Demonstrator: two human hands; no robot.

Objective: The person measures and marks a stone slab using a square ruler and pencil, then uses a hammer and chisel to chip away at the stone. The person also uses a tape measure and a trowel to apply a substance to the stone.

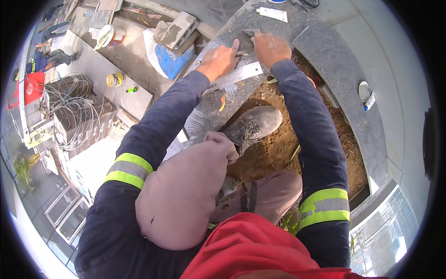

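Note:
Both my hands are over the grey speckled stone slab (241, 95) of a curved ledge. My left hand (219, 60) is closed with its thumb raised; small thin ends show by its fingers, but what it grips is hidden. Close to its right, my right hand (272, 48) curls its fingers at the edge of a dark grey flat piece (244, 43), which lies between the two hands. A metal ruler (239, 76) rests on the slab just below my hands, partly under my left forearm. Nearer to me, a round-cased tape measure (214, 101) with a yellow-orange edge lies on the slab.
A white tube (272, 14) lies on the far slab. On the right ledge are a round tin (364, 91) and a small tube (370, 101). Bare soil (267, 144) fills the gap around my shoe. Leftward: a white-and-blue sack (165, 56), bucket (114, 36), cable-covered boxes (83, 116), and people (51, 58).

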